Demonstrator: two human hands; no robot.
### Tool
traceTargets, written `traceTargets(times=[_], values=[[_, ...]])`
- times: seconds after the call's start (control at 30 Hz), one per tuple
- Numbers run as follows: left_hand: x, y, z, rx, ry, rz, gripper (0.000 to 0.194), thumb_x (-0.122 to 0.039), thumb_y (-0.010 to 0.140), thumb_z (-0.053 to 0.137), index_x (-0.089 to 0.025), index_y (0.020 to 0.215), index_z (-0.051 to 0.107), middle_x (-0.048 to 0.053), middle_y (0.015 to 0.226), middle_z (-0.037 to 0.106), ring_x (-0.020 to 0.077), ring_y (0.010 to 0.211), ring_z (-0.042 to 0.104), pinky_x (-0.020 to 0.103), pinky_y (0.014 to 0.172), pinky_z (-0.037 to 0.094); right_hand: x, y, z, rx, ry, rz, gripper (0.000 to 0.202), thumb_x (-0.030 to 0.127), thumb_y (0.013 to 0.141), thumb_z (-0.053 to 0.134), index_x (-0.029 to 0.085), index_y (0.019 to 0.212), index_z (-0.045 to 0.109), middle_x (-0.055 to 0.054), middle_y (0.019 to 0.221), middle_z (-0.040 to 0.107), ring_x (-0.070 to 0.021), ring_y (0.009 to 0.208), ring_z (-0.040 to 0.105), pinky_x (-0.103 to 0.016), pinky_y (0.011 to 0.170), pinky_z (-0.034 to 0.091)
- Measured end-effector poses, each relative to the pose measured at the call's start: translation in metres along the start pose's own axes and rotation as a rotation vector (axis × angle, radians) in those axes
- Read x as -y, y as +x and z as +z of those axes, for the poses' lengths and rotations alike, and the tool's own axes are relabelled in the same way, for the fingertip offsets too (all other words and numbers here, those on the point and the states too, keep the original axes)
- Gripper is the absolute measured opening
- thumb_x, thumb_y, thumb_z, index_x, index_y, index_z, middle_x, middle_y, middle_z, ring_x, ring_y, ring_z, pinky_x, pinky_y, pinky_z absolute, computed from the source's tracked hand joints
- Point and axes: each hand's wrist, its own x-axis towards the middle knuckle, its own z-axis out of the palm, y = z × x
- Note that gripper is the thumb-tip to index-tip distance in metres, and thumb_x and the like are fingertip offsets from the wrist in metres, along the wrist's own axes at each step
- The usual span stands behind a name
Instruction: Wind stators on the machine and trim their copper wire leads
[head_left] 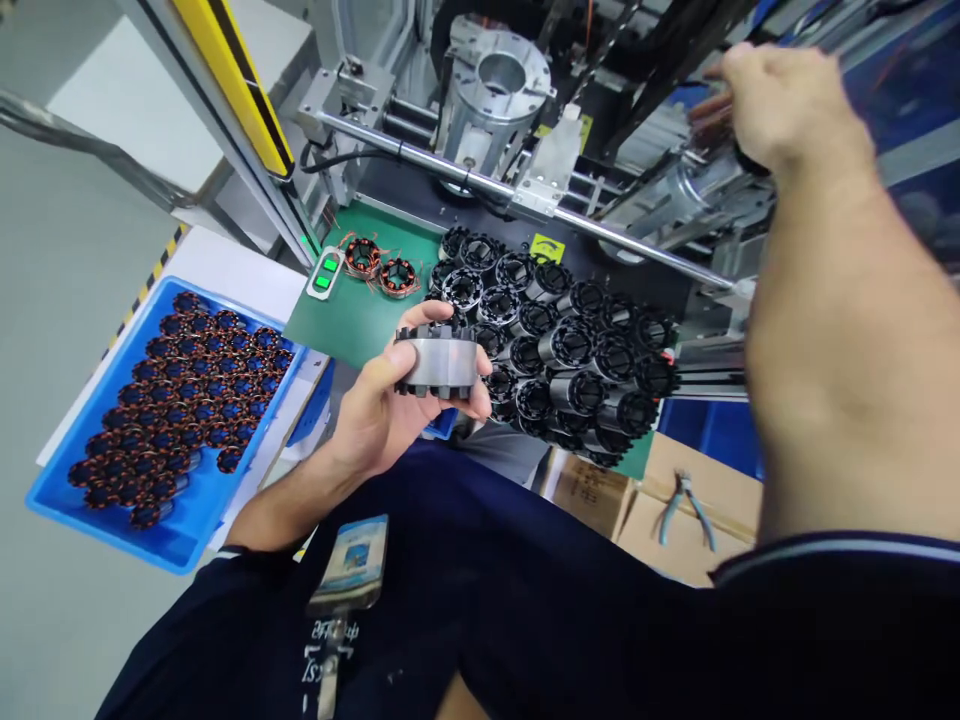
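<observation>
My left hand (382,410) is closed around a motor stator core (439,362), a silvery metal ring with black toothed edges and no copper showing. Just beyond it, many similar unwound cores (570,342) stand and lie packed together on the green mat (322,330). My right hand (787,105) reaches up to the far right, into the machine beside a metal cylinder (690,190). Its fingers are partly hidden and blurred, so what they touch is unclear. Two copper-wound stators (397,275) rest on the mat near a switch box with green buttons (327,272).
A blue tray (184,560) of copper-wound stators is at left on a white table. Ahead, a metal rod (480,180) crosses in front of a round machine fixture (499,80). Pliers (684,505) lie on cardboard at lower right. A yellow post (232,80) rises at upper left.
</observation>
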Motion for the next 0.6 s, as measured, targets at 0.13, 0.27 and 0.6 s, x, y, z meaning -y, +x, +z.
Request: traceTargets(times=[0.13,0.27,0.6], values=[[-0.004,0.004,-0.005,-0.035,-0.005,-0.002,0.066,-0.056,0.098,0.098,-0.026,0.143,0.060,0.007,0.107,0.088,0.0210,0.080,0.085,0.030,0.080,0.073,-0.002,0.014,-0.021,-0.009,0.033,-0.136,0.062,0.045,0.131,0.037,0.012,0.161,0.080,-0.031,0.144,0.085,-0.0312,0.136,0.088,-0.049,0.117,0.063],[-0.001,0.009,-0.007,-0.044,0.017,-0.049,0.067,-0.053,0.097,0.099,-0.027,0.145,0.060,0.008,0.109,0.088,0.0213,0.082,0.085,0.029,0.082,0.071,0.018,0.018,-0.045,-0.035,0.265,-0.127,0.053,0.036,0.134,0.035,0.016,0.160,0.078,-0.020,0.142,0.090,-0.0090,0.094,0.086,-0.021,0.085,0.059],[-0.007,0.002,-0.014,-0.111,0.070,0.023,0.055,-0.048,0.100,0.088,-0.031,0.145,0.063,0.005,0.109,0.086,0.0238,0.081,0.082,0.037,0.077,0.069,0.093,-0.040,-0.036,0.486,0.310,-0.455,0.071,0.087,0.104,0.074,0.021,0.131,0.084,0.006,0.092,0.088,-0.0068,0.104,0.078,-0.022,0.119,0.051]])
